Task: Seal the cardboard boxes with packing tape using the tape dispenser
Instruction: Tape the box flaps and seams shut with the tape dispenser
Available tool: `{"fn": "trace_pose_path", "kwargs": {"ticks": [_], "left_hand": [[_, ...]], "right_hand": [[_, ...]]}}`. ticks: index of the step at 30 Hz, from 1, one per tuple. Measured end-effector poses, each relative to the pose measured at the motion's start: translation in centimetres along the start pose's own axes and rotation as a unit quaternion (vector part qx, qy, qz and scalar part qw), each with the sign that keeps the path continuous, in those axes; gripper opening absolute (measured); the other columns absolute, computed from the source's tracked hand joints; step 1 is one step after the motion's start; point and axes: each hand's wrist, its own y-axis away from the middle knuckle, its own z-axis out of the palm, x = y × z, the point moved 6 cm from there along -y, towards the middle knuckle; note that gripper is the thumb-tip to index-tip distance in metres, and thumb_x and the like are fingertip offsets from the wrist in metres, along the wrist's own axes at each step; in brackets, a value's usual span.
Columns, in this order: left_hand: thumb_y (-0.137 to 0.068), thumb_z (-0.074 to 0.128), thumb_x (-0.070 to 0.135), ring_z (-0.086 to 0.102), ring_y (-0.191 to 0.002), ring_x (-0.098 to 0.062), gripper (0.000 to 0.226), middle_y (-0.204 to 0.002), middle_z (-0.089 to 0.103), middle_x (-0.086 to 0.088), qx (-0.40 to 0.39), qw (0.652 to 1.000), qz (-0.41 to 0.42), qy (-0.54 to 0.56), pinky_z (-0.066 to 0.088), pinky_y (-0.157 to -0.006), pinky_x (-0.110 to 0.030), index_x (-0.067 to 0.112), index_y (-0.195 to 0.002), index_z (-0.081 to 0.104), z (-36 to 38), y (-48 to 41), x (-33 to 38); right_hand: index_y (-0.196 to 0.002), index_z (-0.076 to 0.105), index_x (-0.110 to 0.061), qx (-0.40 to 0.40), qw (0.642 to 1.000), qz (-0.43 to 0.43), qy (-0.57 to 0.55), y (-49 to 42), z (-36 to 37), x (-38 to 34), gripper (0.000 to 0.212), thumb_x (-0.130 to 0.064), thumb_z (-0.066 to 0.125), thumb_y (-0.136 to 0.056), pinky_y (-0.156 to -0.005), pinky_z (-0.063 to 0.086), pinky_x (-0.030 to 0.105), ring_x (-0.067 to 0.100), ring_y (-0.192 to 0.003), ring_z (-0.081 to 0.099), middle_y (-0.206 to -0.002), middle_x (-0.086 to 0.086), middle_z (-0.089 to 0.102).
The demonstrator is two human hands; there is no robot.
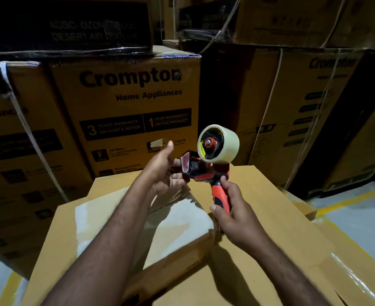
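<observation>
Head view: your right hand grips the orange handle of the tape dispenser, raised above the cardboard box. Just ahead, your left hand, fingers loosely spread, touches the dispenser's nose. That close to the cutter, a tug could nick your fingers.

carton — "Crompton Home Appliances" | "3 YEARS WARRANTY" | "1 YEAR WARRANTY" — black-wrapped box: "DESERT AIR COOLER"
</observation>
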Motion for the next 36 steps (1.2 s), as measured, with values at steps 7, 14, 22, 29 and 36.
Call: {"fn": "trace_pose_path", "kwargs": {"ticks": [7,14,22,29,36], "left_hand": [[-0.089,0.076,0.039,0.074,-0.088,-0.036,0.053,-0.104,0.071,-0.024,0.023,0.976,-0.082,0.201,0.061,-0.075,-0.056,-0.006,-0.113,0.06,-0.6,-1.6,0.2],[-0.102,0.053,0.011,0.072,-0.08,-0.023,0.019,-0.088,0.072,-0.014,0.103,0.993,-0.059,0.031,0.062,-0.07,-0.043,0.005,-0.09,0.066,-2.5,-4.2,1.4],[-0.095,0.063,0.003,0.053,-0.065,-0.019,0.015,-0.08,0.066,-0.01,0.26,0.923,0.076,-0.274,0.041,-0.052,-0.028,0.001,-0.082,0.071,-5.8,-7.0,2.5],[-0.093,0.068,0.02,0.065,-0.07,-0.023,0.021,-0.076,0.068,-0.003,0.326,0.864,0.059,-0.379,0.047,-0.06,-0.029,0.015,-0.073,0.07,-6.4,-8.0,-0.3],[-0.093,0.067,0.021,0.065,-0.073,-0.022,0.016,-0.078,0.068,-0.003,0.328,0.853,0.039,-0.403,0.047,-0.058,-0.028,0.016,-0.078,0.07,-7.1,-8.7,-0.5]], "right_hand": [[-0.156,0.017,-0.038,0.036,0.996,-0.053,0.058,-1.0,0.5,-2.2,0.07,-0.027,0.058,-0.101,-0.097,0.042,0.023,0.014,-0.135,0.044,-0.154,-0.007,0.038],[-0.157,0.017,-0.035,0.03,0.995,-0.06,0.069,-2.8,1.4,-2.6,0.071,-0.026,0.058,-0.101,-0.104,0.042,0.028,0.017,-0.141,0.04,-0.158,-0.006,0.034],[-0.157,0.018,-0.037,0.035,0.993,-0.025,0.108,-4.7,3.2,-1.7,0.069,-0.024,0.057,-0.101,-0.102,0.045,0.03,0.018,-0.138,0.043,-0.154,-0.006,0.039],[-0.156,0.021,-0.037,0.039,0.993,0.028,0.112,-4.0,4.9,-0.1,0.067,-0.022,0.057,-0.101,-0.102,0.047,0.033,0.019,-0.134,0.048,-0.152,-0.005,0.043],[-0.155,0.019,-0.037,0.022,0.989,0.055,0.132,-4.8,5.2,0.0,0.066,-0.021,0.054,-0.102,-0.101,0.048,0.036,0.02,-0.131,0.05,-0.149,-0.003,0.047]]}}
